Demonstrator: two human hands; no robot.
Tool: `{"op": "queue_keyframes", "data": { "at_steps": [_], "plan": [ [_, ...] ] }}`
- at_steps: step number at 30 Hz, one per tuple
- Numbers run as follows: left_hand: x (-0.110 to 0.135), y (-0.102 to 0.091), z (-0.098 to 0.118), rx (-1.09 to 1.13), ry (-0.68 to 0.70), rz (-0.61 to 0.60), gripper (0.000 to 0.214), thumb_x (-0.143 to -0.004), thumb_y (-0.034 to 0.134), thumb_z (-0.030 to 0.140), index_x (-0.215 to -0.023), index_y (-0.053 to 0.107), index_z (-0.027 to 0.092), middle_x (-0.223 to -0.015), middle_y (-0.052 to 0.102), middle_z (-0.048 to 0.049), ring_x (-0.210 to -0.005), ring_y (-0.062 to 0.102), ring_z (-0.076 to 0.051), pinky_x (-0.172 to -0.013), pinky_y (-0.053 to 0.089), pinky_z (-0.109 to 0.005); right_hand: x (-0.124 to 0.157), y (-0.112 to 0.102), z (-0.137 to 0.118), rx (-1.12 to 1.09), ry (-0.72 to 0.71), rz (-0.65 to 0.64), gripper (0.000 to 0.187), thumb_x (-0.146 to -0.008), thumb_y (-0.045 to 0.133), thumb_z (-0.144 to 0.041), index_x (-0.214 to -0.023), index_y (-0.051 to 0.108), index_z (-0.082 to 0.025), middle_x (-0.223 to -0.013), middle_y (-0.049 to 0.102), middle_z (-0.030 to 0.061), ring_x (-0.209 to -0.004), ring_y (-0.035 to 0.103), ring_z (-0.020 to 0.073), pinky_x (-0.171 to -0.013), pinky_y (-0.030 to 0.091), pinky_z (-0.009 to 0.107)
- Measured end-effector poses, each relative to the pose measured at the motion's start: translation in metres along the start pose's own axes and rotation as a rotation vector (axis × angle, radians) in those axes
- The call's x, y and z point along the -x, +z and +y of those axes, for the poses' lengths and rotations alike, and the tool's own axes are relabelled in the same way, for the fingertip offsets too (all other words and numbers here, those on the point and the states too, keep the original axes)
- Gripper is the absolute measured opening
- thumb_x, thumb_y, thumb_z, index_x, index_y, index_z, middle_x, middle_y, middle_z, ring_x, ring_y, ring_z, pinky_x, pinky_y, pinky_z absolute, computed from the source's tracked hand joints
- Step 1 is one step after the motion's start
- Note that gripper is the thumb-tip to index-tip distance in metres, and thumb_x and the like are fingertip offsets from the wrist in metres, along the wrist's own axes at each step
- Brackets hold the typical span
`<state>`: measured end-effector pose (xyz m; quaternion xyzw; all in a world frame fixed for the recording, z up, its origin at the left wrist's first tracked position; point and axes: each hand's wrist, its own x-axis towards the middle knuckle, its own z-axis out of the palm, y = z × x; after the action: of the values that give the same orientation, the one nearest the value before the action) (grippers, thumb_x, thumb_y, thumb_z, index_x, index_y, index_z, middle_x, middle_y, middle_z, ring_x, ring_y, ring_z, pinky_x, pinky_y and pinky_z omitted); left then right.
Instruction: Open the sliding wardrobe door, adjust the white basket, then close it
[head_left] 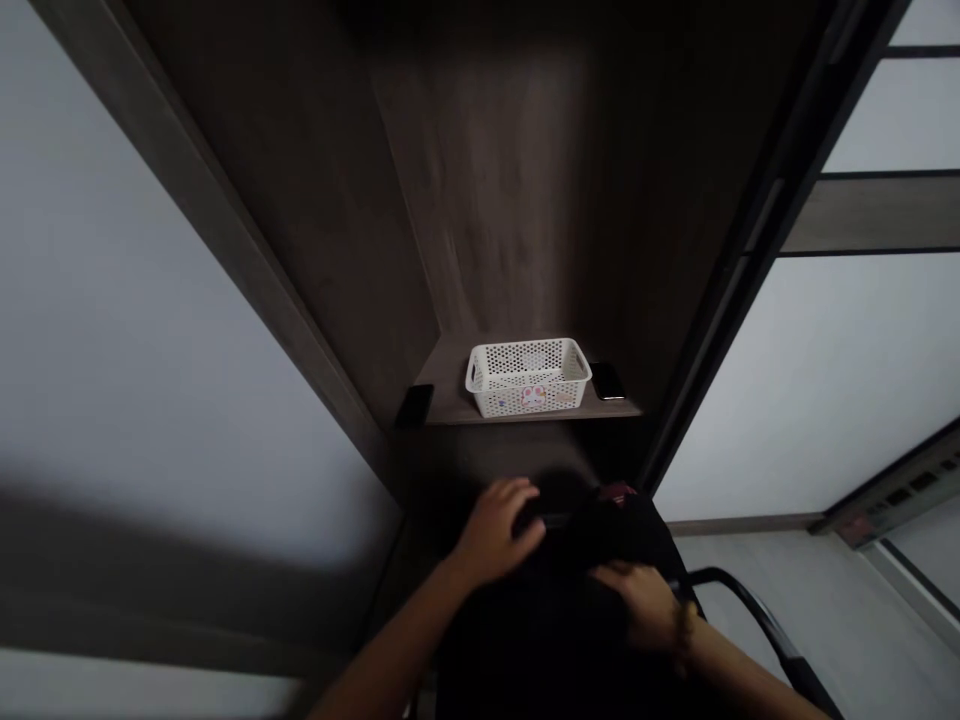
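Observation:
A black bag or bundle of dark fabric [570,600] lies low in front of a dark wooden cabinet niche. My left hand [495,530] rests on its top left, fingers curled over the fabric. My right hand [641,600], with a beaded bracelet at the wrist, presses on the bag's right side, fingers bent into it. A small red patch [616,492] shows at the bag's far edge. What the bag contains is hidden in the dark.
A white perforated plastic basket [529,376] stands on the shelf [450,405] above the hands. Dark phone-like slabs lie left [415,404] and right [607,381] of it. A black curved chair arm [750,600] is at the right. Frosted sliding panels [825,380] flank the niche.

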<state>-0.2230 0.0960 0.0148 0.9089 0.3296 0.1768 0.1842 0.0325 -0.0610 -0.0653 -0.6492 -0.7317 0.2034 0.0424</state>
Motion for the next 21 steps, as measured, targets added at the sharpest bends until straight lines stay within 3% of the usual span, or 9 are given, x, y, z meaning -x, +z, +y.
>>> {"op": "queue_keyframes", "data": {
  "at_steps": [2, 3, 5, 7, 12, 16, 21],
  "plan": [
    [0.046, 0.039, 0.022, -0.024, -0.033, -0.294, 0.077, -0.085, 0.072, 0.063, -0.151, 0.061, 0.026, -0.159, 0.059, -0.0137, -0.148, 0.051, -0.04, -0.127, 0.036, -0.06, 0.011, 0.024, -0.002, -0.017, 0.009, -0.02, 0.086, -0.06, 0.075, -0.046, -0.145, 0.065, -0.043, -0.127, 0.077, 0.0068, -0.117, 0.073, 0.0385, -0.104, 0.057, 0.05],
    [0.064, 0.055, 0.03, -0.039, -0.068, -0.384, 0.082, -0.084, 0.071, 0.066, -0.154, 0.058, 0.025, -0.157, 0.061, -0.0144, -0.146, 0.054, -0.041, -0.126, 0.036, -0.061, 0.017, 0.031, -0.003, -0.021, 0.002, -0.008, 0.09, -0.06, 0.075, -0.046, -0.149, 0.062, -0.037, -0.13, 0.075, 0.0109, -0.121, 0.07, 0.0392, -0.108, 0.054, 0.051],
    [0.088, 0.074, 0.044, -0.066, -0.132, -0.453, 0.085, -0.085, 0.068, 0.066, -0.156, 0.056, 0.022, -0.152, 0.065, -0.0152, -0.141, 0.059, -0.04, -0.125, 0.038, -0.059, 0.029, 0.036, -0.003, 0.006, -0.007, 0.031, 0.095, -0.062, 0.075, -0.048, -0.154, 0.059, -0.028, -0.134, 0.072, 0.0149, -0.123, 0.068, 0.0386, -0.111, 0.051, 0.051],
    [0.096, 0.08, 0.056, -0.065, -0.164, -0.423, 0.079, -0.087, 0.067, 0.062, -0.155, 0.059, 0.023, -0.149, 0.068, -0.0136, -0.137, 0.062, -0.037, -0.123, 0.042, -0.053, 0.041, 0.035, -0.001, 0.007, -0.02, 0.052, 0.093, -0.065, 0.077, -0.047, -0.153, 0.059, -0.025, -0.134, 0.071, 0.0153, -0.122, 0.067, 0.0366, -0.111, 0.051, 0.049],
    [0.099, 0.077, 0.075, -0.027, -0.194, -0.335, 0.069, -0.085, 0.069, 0.055, -0.148, 0.064, 0.028, -0.146, 0.071, -0.0091, -0.137, 0.063, -0.034, -0.122, 0.042, -0.048, 0.058, 0.036, -0.002, -0.028, 0.018, 0.081, 0.086, -0.067, 0.077, -0.047, -0.151, 0.059, -0.031, -0.137, 0.071, 0.0108, -0.123, 0.068, 0.033, -0.113, 0.05, 0.044],
    [0.106, 0.077, 0.069, -0.027, -0.233, -0.315, 0.073, -0.081, 0.071, 0.057, -0.148, 0.065, 0.026, -0.147, 0.07, -0.0098, -0.138, 0.062, -0.034, -0.122, 0.042, -0.047, 0.052, 0.045, -0.005, 0.028, 0.009, 0.11, 0.097, -0.057, 0.08, -0.047, -0.15, 0.06, -0.029, -0.138, 0.071, 0.0135, -0.125, 0.068, 0.039, -0.114, 0.05, 0.048],
    [0.103, 0.076, 0.057, 0.019, -0.249, -0.32, 0.073, -0.077, 0.075, 0.058, -0.145, 0.066, 0.031, -0.147, 0.07, -0.0066, -0.137, 0.063, -0.032, -0.12, 0.045, -0.044, 0.038, 0.054, -0.001, -0.004, -0.012, 0.124, 0.099, -0.053, 0.078, -0.049, -0.149, 0.06, -0.032, -0.134, 0.072, 0.0117, -0.123, 0.07, 0.0387, -0.111, 0.052, 0.048]
  ]
}}
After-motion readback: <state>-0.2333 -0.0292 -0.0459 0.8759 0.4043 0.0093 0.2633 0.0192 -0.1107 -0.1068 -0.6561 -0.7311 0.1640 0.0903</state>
